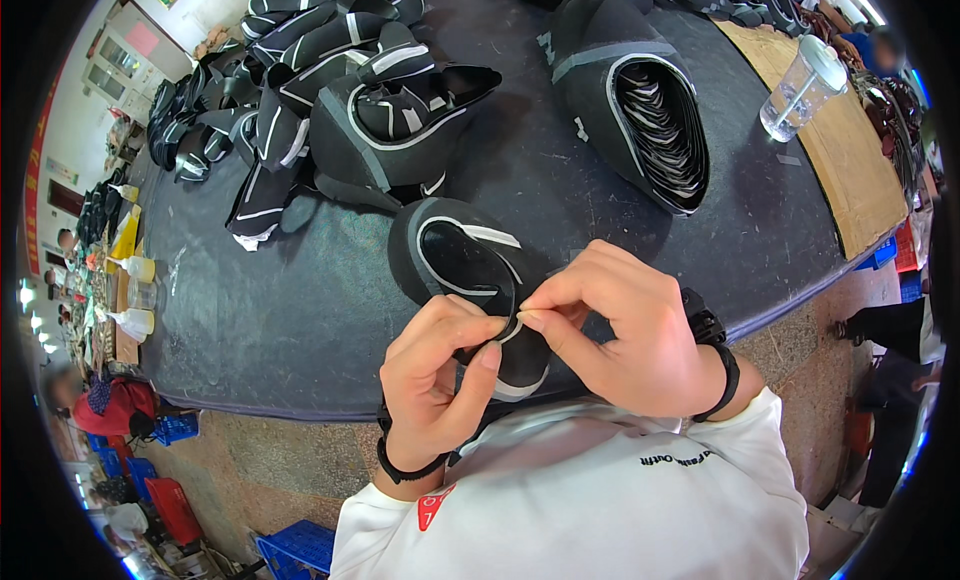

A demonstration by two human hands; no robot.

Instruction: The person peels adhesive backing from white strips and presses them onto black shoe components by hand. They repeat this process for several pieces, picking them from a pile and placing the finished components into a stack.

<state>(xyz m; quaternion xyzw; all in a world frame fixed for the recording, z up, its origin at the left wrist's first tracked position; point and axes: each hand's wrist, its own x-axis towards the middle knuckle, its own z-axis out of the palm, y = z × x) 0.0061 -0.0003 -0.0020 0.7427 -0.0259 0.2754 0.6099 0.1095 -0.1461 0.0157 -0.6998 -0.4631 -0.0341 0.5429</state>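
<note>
A black shoe upper (407,252) with white strips along its edges lies at the near side of the dark table, its opening facing up. My left hand (432,372) pinches the upper's edge between thumb and fingers, just below the opening. Right beside it, my right hand (632,330) has thumb and forefinger closed on the same edge, at a pale strip. The fingertips of both hands almost meet, and they cover the bit of edge between them. Part of the upper is hidden behind my left fingers.
Past the upper, a heap of similar black uppers (385,160) covers the table's far left. A nested stack of uppers (590,90) stands at the far right. Cardboard (850,170) carries a clear lidded cup (800,90). Squeeze bottles (135,323) line the left edge.
</note>
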